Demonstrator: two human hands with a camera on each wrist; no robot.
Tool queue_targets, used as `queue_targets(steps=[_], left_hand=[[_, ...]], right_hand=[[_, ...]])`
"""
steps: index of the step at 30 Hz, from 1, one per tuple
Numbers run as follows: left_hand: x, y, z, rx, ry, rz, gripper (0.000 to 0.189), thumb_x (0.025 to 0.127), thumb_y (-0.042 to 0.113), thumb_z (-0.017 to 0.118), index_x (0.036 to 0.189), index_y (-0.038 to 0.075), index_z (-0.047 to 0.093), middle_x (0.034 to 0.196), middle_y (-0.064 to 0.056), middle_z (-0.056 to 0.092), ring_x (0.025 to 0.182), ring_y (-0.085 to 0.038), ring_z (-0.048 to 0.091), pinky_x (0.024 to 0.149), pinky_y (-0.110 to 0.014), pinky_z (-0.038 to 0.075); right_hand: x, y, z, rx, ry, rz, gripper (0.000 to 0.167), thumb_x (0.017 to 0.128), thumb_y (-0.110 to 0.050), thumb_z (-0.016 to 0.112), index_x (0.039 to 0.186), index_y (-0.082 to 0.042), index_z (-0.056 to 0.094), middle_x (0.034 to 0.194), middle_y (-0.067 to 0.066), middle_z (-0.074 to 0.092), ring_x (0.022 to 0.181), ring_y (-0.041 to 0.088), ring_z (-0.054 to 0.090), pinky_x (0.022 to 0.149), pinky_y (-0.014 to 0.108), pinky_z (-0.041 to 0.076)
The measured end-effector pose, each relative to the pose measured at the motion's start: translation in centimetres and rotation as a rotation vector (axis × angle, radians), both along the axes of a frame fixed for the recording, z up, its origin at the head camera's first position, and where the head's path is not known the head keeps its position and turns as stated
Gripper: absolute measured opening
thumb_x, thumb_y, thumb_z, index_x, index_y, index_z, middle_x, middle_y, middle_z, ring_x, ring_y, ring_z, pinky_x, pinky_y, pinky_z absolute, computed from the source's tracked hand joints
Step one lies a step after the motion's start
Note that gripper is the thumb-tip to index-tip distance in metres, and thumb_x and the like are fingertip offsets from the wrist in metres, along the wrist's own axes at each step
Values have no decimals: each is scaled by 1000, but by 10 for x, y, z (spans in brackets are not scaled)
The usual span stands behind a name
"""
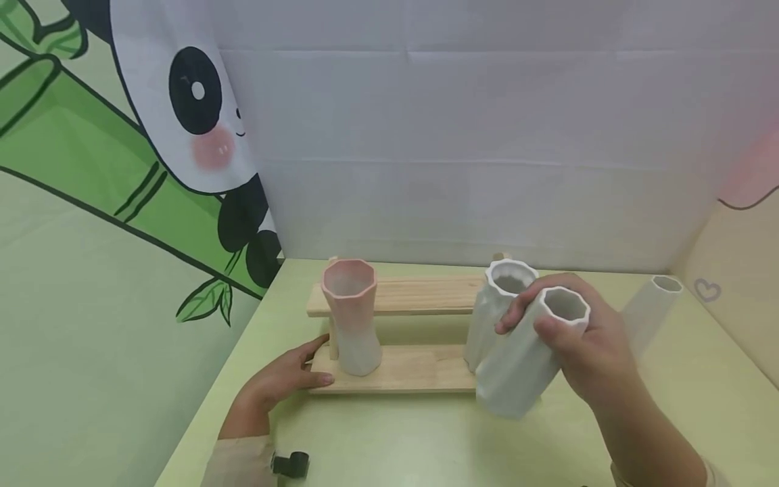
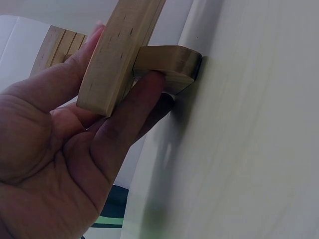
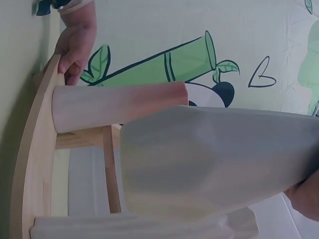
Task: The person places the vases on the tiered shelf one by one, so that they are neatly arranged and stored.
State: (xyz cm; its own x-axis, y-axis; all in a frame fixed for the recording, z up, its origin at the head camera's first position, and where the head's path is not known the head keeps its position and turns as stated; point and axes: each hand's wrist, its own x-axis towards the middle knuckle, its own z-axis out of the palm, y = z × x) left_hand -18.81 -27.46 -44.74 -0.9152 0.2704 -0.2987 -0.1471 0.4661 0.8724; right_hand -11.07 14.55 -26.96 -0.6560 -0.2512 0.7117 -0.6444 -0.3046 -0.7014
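My right hand [image 1: 599,345] grips a white faceted vase [image 1: 517,365] near its rim, thumb on one side and fingers on the other. The vase tilts, its base toward the lower left, in front of a white ribbed vase [image 1: 485,325] on the right part of a two-tier wooden shelf [image 1: 420,372]. On the shelf's left part stands a pink-and-white vase [image 1: 356,325], upright. My left hand [image 1: 286,379] holds the left end of the lower board; in the left wrist view its fingers [image 2: 144,94] curl beneath the board [image 2: 117,55], by a small wooden foot.
Another slim white vase [image 1: 651,311] is behind my right wrist, partly hidden by it. The pale yellow table [image 1: 377,439] extends in front of the shelf. A white wall covering [image 1: 456,135] hangs behind, and a panda-and-bamboo print [image 1: 182,135] covers the left side.
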Motion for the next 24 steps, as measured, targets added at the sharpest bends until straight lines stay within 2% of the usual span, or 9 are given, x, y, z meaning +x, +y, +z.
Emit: queue_targets(steps=[3,5,9,13,18,22,24], left_hand=[[1,1,0,3,2,1,96,77,32,83,156,20,29,156,-19,35,137,-41,42,110,-61,32],[0,2,0,-1,3,3,96,77,32,82,156,20,29,155,-19,36,137,-41,42,110,-61,32],[-1,5,1,-11,8,4,96,77,33,82,156,21,30,155,-18,37,137,-41,42,110,-61,32],[-4,10,1,0,16,-2,95,77,33,82,156,20,30,155,-16,38,138,-39,42,111,-59,32],[-9,17,-1,13,10,-4,96,76,35,83,155,21,31,156,-15,36,140,-39,38,113,-58,30],[-8,20,-3,8,-3,0,97,75,34,84,155,22,31,158,-15,33,143,-42,32,113,-61,29],[-7,21,-4,14,-7,-1,98,74,34,84,155,21,30,158,-16,32,144,-43,31,113,-61,28]], right_hand=[[-4,-13,4,30,17,-28,19,89,13,49,106,9,55,87,14,71,86,27,68,76,32,54],[-7,-21,6,53,-1,-59,19,89,12,51,107,7,55,87,13,70,84,27,68,74,33,54],[-13,-36,9,120,-68,-159,14,91,5,55,105,2,56,85,8,70,79,26,70,69,34,54],[-21,-49,12,163,-94,-252,12,92,-1,58,103,0,57,84,8,70,79,25,69,69,33,53],[-34,-62,17,181,-116,-320,14,93,-6,61,106,-3,58,85,8,70,83,23,68,73,33,52],[-48,-71,19,172,-157,-358,16,93,-12,63,107,-4,58,83,7,70,83,24,67,72,35,52],[-55,-76,21,161,-171,-371,19,93,-16,65,107,-5,58,83,11,69,82,27,67,71,36,53]])
